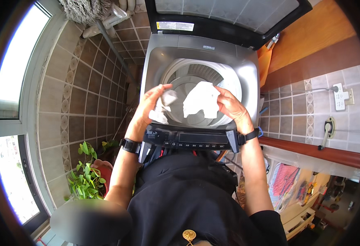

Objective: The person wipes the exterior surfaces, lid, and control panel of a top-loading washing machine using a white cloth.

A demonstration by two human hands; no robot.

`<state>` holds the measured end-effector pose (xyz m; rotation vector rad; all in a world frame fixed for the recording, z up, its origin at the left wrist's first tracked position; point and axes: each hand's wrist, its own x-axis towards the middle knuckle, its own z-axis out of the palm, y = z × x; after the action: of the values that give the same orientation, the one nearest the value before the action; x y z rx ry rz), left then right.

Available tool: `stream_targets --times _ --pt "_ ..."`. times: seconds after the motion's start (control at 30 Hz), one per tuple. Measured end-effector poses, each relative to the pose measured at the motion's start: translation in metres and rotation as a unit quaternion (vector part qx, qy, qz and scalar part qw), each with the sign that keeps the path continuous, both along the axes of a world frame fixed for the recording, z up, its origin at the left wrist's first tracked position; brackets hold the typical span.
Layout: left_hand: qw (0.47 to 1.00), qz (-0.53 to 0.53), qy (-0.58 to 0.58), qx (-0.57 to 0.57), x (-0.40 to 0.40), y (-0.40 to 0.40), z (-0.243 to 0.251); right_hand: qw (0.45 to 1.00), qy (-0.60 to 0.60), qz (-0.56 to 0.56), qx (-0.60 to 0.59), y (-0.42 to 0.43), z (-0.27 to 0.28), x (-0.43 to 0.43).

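A top-loading washing machine (174, 41) stands before me with its glass lid (229, 12) raised. My right hand (231, 104) pinches a small white cloth (202, 101) by its right edge, so it hangs spread above the drum (180, 77). On the left side of the opening, my left hand (150, 103) holds a second bunched white cloth (159, 116). Its upper end is blurred, and the exact kind of either cloth is hard to tell. Beneath both hands runs the black control panel (192, 140) with a row of buttons.
To the left, a grey mop (86, 10) leans by the tiled wall, above a potted plant (86, 176). A window (12, 77) is at far left. A wooden cabinet (318, 40) and a power strip (340, 97) are on the right. A dark rounded shape blurs the lower left.
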<state>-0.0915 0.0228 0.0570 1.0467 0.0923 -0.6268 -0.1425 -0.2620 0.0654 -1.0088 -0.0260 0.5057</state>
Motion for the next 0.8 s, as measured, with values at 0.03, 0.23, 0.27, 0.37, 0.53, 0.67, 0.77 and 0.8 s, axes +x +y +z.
stream_targets --times 0.03,0.23,0.27,0.37,0.53,0.67,0.77,0.8 --pt "0.999 -0.036 0.006 -0.019 0.000 -0.006 0.002 1.000 -0.004 0.003 -0.003 -0.001 -0.001 0.001" --pt "0.985 -0.137 0.010 -0.100 -0.011 -0.047 0.020 0.997 -0.006 -0.048 -0.057 -0.001 -0.001 0.007" --pt "0.983 -0.146 0.028 -0.104 -0.010 -0.051 0.018 0.997 -0.003 -0.048 -0.057 -0.002 0.001 0.007" --pt "0.980 -0.152 0.072 -0.104 -0.007 -0.053 0.016 0.977 0.004 -0.062 -0.204 0.000 0.009 0.010" --pt "0.985 -0.138 0.098 -0.029 -0.007 -0.058 0.005 0.977 -0.057 0.048 -0.202 0.023 0.037 0.010" --pt "0.990 -0.104 0.042 0.083 0.003 -0.045 -0.008 0.937 -0.105 -0.002 -0.333 -0.011 0.015 0.013" --pt "0.992 0.054 0.000 0.115 0.009 -0.006 -0.026 0.884 -0.131 0.027 -0.447 -0.056 -0.015 0.002" --pt "0.986 0.099 -0.011 0.137 0.011 0.005 -0.036 0.884 -0.078 0.089 -0.452 -0.071 -0.026 -0.007"
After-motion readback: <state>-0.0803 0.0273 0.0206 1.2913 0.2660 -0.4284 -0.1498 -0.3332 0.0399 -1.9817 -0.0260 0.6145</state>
